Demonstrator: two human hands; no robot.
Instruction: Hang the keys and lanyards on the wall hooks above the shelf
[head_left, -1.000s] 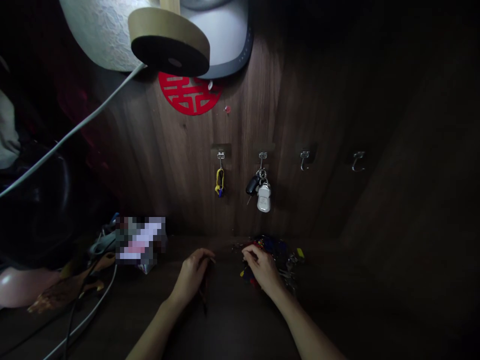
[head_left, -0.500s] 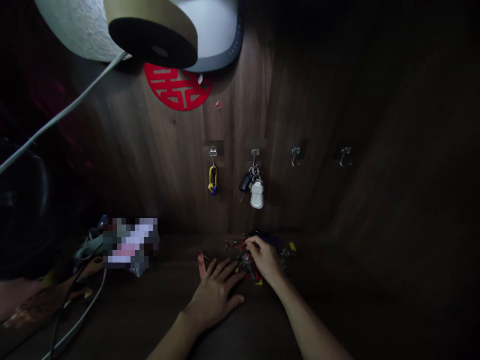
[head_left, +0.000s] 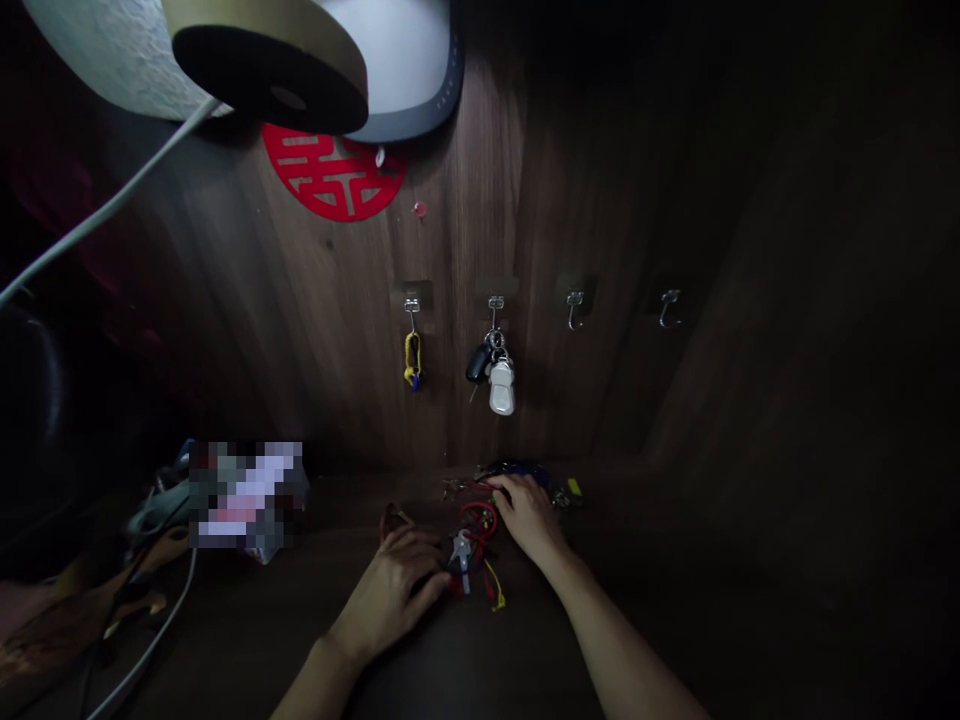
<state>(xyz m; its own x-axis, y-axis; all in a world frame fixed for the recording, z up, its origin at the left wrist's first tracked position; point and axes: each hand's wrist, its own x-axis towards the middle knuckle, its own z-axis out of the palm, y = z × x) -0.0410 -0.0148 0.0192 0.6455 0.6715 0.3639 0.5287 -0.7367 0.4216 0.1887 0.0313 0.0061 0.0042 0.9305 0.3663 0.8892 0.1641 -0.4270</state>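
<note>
A loose heap of key rings and cords lies on the dark table, at the foot of the wall. My right hand rests on its far side, fingers down over dark keychains. My left hand lies curled on the near left, its fingertips almost at a silver key tied with a red cord. A yellow cord trails toward me from that key. A brownish strap lies just beyond my left hand. Whether either hand grips anything is hidden by the fingers.
On the wooden wall, a yellow lanyard and a bunch with a black car key and white fob hang from hooks. Two further hooks hang bare. A blurred object and cables lie left.
My left hand has curled and moved toward the silver key, no longer spread flat. The right hand has shifted slightly, and the red cord and silver key now show clearly.
</note>
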